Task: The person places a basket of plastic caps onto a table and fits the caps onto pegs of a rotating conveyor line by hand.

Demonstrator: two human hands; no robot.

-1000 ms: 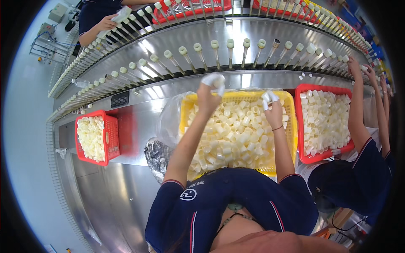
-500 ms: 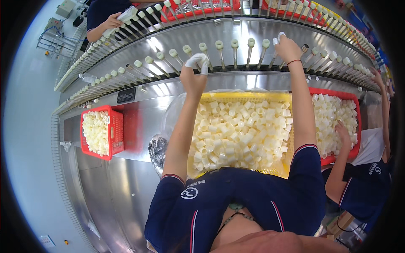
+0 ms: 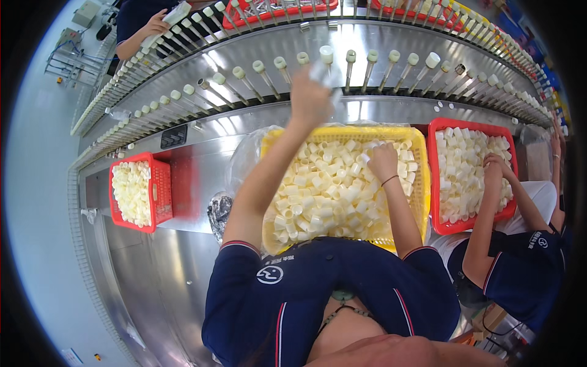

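My left hand (image 3: pixel 310 101), white covers on its fingertips, is over the near row of upright metal rods. Motion smears its fingers, so I cannot tell whether they hold anything. Just beyond them, a bright white plastic sleeve (image 3: pixel 326 54) tops one rod. Farther right, another white sleeve (image 3: pixel 433 60) stands out among the greenish rod tips. My right hand (image 3: pixel 384 161) is in the yellow basket (image 3: pixel 423 150), fingers drawn together among loose cream-white sleeves (image 3: pixel 330 183). Its fingertips blend with the sleeves, hiding what they grip.
At the left stands a red basket of sleeves (image 3: pixel 160 192). To my right, a co-worker's hands (image 3: pixel 496 164) are in another red basket (image 3: pixel 435 183). A second rod row curves behind the first, with another person's hand (image 3: pixel 156 23) at far left. A black tray (image 3: pixel 173 137) lies on the metal bench.
My right hand has come down from the rods into the yellow basket. My left hand has shifted right along the row. The co-worker's second hand has joined the first at the red basket.
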